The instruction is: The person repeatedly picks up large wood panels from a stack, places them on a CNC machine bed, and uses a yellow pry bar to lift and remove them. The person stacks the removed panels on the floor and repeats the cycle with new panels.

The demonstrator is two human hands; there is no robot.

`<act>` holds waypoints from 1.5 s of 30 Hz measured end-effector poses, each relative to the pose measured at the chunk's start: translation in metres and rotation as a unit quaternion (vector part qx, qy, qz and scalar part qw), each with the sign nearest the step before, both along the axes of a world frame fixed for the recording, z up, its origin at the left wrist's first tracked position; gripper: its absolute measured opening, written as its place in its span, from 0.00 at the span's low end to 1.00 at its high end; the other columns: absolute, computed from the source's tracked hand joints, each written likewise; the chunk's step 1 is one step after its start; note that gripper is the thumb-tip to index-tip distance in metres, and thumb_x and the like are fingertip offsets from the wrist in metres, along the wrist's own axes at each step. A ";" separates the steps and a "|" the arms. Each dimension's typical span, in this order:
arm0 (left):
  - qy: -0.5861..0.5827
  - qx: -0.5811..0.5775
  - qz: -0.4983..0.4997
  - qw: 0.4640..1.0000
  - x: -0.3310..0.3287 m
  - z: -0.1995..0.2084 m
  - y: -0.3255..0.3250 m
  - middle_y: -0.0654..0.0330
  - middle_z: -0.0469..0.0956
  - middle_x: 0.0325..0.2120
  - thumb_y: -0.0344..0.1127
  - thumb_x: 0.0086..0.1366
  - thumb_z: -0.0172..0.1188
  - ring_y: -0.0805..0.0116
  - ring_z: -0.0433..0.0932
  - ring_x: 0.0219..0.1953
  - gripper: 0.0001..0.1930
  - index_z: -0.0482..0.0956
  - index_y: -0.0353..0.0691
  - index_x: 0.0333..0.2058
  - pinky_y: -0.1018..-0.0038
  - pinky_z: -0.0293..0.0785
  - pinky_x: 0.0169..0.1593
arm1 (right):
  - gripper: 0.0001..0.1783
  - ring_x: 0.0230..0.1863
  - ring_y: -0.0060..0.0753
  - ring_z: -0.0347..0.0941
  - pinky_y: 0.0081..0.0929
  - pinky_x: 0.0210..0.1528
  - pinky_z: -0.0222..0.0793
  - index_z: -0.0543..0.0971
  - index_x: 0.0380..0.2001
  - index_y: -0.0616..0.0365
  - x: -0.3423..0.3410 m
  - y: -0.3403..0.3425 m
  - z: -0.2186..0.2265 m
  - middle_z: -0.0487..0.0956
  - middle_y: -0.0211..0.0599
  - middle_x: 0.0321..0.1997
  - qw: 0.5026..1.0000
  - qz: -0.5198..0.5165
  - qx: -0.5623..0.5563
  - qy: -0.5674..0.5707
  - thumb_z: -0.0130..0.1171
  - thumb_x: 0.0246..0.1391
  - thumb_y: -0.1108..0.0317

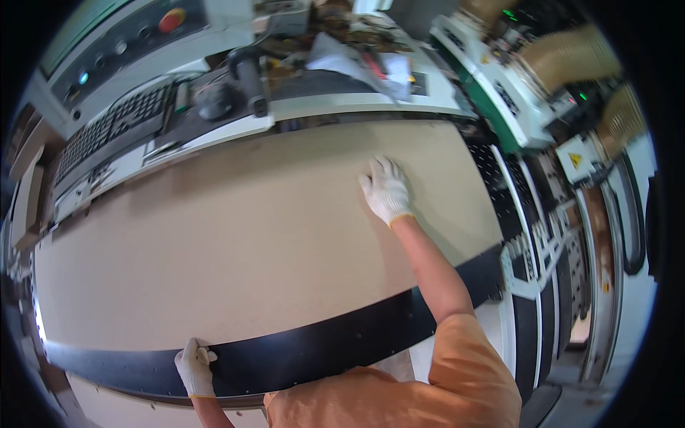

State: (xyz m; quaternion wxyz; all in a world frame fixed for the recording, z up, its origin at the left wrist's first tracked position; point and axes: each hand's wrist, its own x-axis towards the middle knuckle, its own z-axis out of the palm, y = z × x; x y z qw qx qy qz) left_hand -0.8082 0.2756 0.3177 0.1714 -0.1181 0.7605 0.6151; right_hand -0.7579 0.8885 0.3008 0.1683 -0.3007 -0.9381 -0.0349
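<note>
A large, flat tan board [235, 242] lies across the machine bed, with a long black strip [321, 357] along its near side. My right hand [386, 190], in a white knit glove with a yellow cuff, rests palm down on the board's far right part. Its fingers are stretched out and hold nothing. At the near left, my left hand [194, 367] wears the same kind of glove. It is closed at the line where the board meets the black strip, its fingers curled. Whatever may be inside those fingers is hidden.
Beyond the board stands a shelf with a keyboard [118, 128], a mouse [215, 101], a handheld scanner [248, 80] and papers [349, 63]. A control panel with a red knob [172, 21] is at the far left. Machine heads with ribbed hoses [571, 58] border the right side.
</note>
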 end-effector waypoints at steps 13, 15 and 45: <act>-0.163 -0.018 0.117 0.979 0.002 0.027 0.014 0.58 0.80 0.16 0.50 0.75 0.64 0.72 0.73 0.17 0.28 0.79 0.38 0.18 0.72 0.67 0.26 | 0.33 0.71 0.51 0.71 0.63 0.64 0.74 0.70 0.76 0.56 -0.283 0.064 -0.056 0.72 0.44 0.76 0.844 0.369 0.362 -0.144 0.50 0.72 0.55; -0.168 -0.047 0.087 0.981 0.004 0.030 0.021 0.56 0.81 0.16 0.52 0.75 0.64 0.73 0.71 0.17 0.30 0.79 0.38 0.16 0.72 0.68 0.26 | 0.33 0.71 0.52 0.72 0.59 0.66 0.74 0.70 0.75 0.57 -0.274 0.063 -0.051 0.73 0.47 0.75 0.933 0.339 0.017 -0.115 0.52 0.73 0.53; 0.020 -0.100 -0.027 0.994 0.035 0.000 0.081 0.65 0.70 0.14 0.43 0.79 0.61 0.72 0.71 0.16 0.23 0.78 0.37 0.23 0.72 0.69 0.24 | 0.52 0.71 0.54 0.68 0.62 0.77 0.63 0.79 0.57 0.62 0.156 -0.122 0.037 0.74 0.46 0.64 0.912 0.351 -0.204 0.061 0.83 0.31 0.39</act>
